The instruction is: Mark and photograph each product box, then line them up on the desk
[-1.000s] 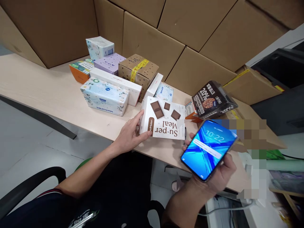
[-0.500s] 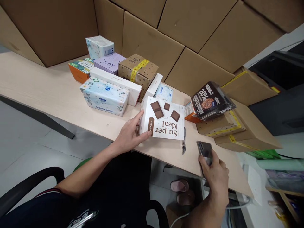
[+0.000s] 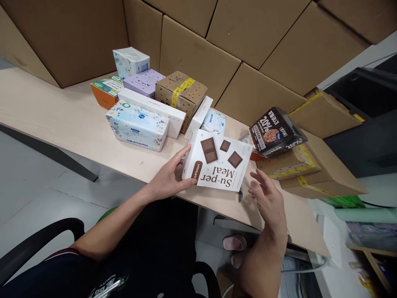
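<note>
My left hand (image 3: 167, 176) is closed on the left end of a white meal box (image 3: 214, 169), printed with chocolate pieces and "Su-per Meal" that reads upside down from here. The box is slightly tilted over the front of the table. Just off its right edge, my right hand (image 3: 269, 203) is held with fingers apart and nothing in them. A pen (image 3: 240, 195) lies mostly covered by the box's lower right corner. The phone seen earlier is hidden, apparently by my right hand and forearm.
Tissue packs (image 3: 136, 126), a purple box (image 3: 144, 82), a taped brown carton (image 3: 180, 92) and a long white box (image 3: 151, 111) are grouped at back left. A black cookie box (image 3: 276, 132) tops cartons (image 3: 328, 169) at right. Large cartons (image 3: 198, 54) wall the back.
My right hand has let go of the phone and moved up and left toward the meal box. The box has turned slightly, its right side shifting rightward. My left hand keeps its grip.
</note>
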Demonstrator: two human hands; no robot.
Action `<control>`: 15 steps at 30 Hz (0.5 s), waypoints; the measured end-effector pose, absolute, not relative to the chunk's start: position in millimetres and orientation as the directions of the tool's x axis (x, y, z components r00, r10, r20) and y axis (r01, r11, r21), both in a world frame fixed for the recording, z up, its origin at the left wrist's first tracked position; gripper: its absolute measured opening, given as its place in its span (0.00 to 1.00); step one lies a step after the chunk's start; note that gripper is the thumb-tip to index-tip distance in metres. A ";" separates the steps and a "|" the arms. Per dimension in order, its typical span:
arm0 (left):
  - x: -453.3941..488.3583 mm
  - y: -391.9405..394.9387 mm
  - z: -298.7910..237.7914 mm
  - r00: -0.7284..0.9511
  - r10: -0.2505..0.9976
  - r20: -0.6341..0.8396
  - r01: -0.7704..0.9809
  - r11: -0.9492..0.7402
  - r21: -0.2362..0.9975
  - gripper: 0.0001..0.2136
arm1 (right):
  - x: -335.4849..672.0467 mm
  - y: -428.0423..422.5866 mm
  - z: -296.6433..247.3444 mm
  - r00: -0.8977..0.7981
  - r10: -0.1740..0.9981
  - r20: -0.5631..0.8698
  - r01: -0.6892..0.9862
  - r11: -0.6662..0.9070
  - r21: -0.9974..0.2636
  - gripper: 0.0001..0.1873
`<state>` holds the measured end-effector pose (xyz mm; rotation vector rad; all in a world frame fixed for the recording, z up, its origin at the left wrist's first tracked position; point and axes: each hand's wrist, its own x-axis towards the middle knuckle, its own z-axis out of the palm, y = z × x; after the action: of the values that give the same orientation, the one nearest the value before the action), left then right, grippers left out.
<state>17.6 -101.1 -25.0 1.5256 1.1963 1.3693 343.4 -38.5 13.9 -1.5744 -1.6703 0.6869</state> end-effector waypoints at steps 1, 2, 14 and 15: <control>16.3 -101.5 -25.9 0.021 0.954 0.300 0.119 -0.300 0.946 0.45 | 335.4 -31.3 16.3 -0.048 0.992 0.116 0.508 0.124 -0.852 0.39; 15.0 -101.8 -27.1 0.052 0.948 0.313 0.083 -0.316 0.945 0.45 | 329.0 -24.3 17.9 -0.103 0.991 0.089 0.420 0.125 -0.899 0.40; 14.4 -99.3 -38.0 0.023 0.954 0.300 0.078 -0.301 0.950 0.34 | 325.8 -38.5 36.6 0.057 0.962 0.266 0.044 0.263 -0.964 0.33; 14.7 -99.2 -38.2 0.005 0.957 0.289 0.088 -0.289 0.953 0.34 | 325.7 -38.9 39.6 0.160 0.933 0.323 0.035 0.322 -0.946 0.32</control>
<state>14.7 -99.2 -38.2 1.4877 1.1277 1.3864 325.7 -38.9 39.6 -1.0437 -1.2330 0.8447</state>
